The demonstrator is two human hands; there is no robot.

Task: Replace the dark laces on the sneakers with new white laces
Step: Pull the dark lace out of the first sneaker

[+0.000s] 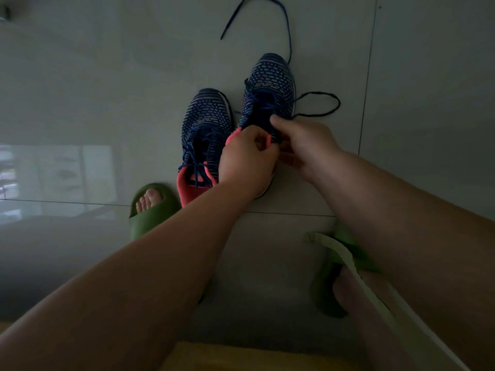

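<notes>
Two dark blue knit sneakers with pink collars stand side by side on the tiled floor. The left sneaker (205, 129) keeps its dark lace, loosely tied. The right sneaker (269, 87) has its dark lace (318, 104) partly pulled out, trailing in loops to the right and far ahead. My left hand (245, 162) grips the pink collar and tongue of the right sneaker. My right hand (302, 143) pinches at the upper eyelets of the same shoe. A white lace (356, 274) hangs over my right leg at the lower right.
My feet wear green slides, the left slide (152, 210) beside the left sneaker's heel, the right slide (329, 279) under my right forearm. Glossy grey floor tiles (80, 89) spread all around. A yellowish edge (241, 357) shows at the bottom.
</notes>
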